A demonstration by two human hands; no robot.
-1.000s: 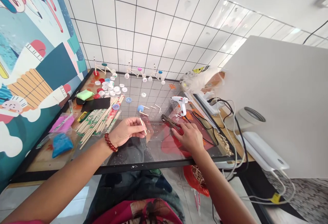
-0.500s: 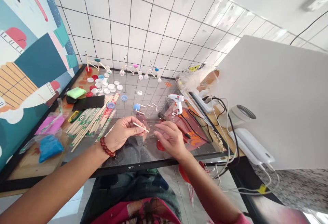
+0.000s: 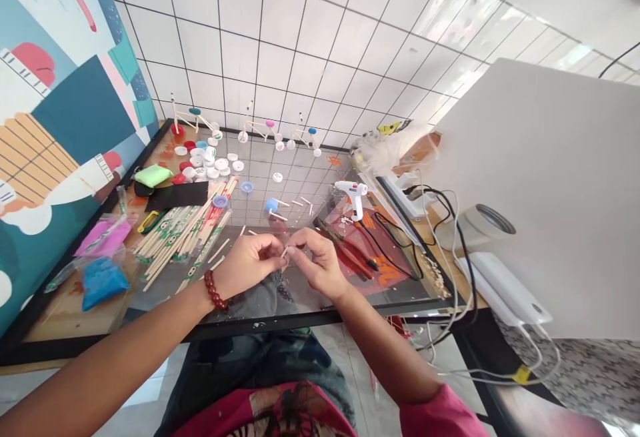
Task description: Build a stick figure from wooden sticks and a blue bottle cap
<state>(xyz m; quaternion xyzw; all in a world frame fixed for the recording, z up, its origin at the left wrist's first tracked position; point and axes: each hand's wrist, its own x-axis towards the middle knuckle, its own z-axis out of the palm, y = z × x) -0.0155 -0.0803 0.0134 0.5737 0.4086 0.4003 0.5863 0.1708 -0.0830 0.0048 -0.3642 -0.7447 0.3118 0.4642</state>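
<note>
Two bare hands meet over a glass tabletop [image 3: 300, 302]. The left hand [image 3: 249, 265] and the right hand [image 3: 319, 265] are close together, with the thumb and fingertips of each pinched closed on a short wooden stick [image 3: 285, 251]. The stick sits between the two hands, its pale end showing just past the fingertips. A red bead bracelet [image 3: 215, 290] circles the left wrist.

A white hot glue gun [image 3: 354, 197] stands beyond the hands. Red-handled pliers [image 3: 347, 250] lie just below it. To its left are a blue ball on a stick [image 3: 271, 205] and, farther on, bundled chopsticks [image 3: 185, 240] and plastic bottle caps [image 3: 207, 160]. Three stick-built bicycle models [image 3: 277, 131] stand farther back, beyond it and to its left.
</note>
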